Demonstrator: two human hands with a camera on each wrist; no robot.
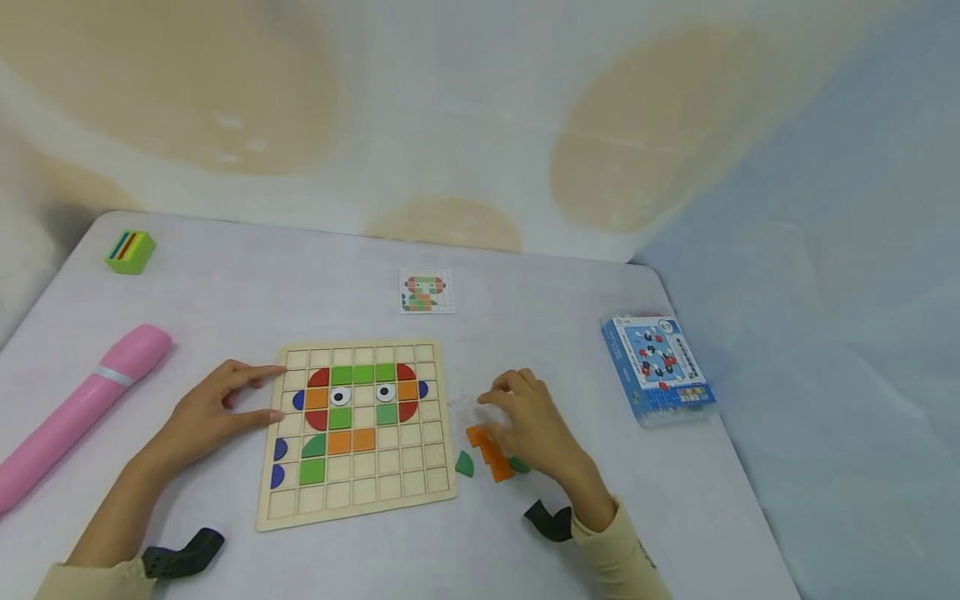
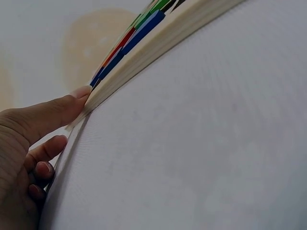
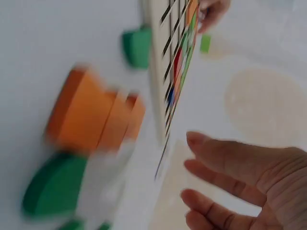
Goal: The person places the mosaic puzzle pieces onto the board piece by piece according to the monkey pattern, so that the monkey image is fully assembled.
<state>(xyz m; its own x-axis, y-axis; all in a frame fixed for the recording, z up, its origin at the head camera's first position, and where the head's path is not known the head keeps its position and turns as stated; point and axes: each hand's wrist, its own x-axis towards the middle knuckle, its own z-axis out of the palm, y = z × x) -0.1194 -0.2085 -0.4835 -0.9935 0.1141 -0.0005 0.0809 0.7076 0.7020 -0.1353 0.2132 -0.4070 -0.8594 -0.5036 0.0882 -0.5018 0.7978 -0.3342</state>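
A wooden grid board (image 1: 360,492) lies on the table, with red, green, orange and blue pieces and two eye pieces (image 1: 340,396) set in its squares. My left hand (image 1: 213,412) is at the board's left side, thumb and index finger stretched out to its edge. In the left wrist view the thumb (image 2: 72,105) rests at the board's rim. Off the board's right side, my right hand (image 1: 536,425) hovers with loosely bent fingers and nothing between them. Close by lie orange squares (image 1: 495,460) and green quarter-round pieces (image 1: 465,463); another green piece (image 1: 519,465) is partly hidden by the hand.
Behind the board lies a pattern card (image 1: 426,292) with a similar figure. A blue-and-white box (image 1: 660,367) stands at the right. On the left are a pink roll (image 1: 82,412) and, toward the far corner, a green block with coloured stripes (image 1: 131,252).
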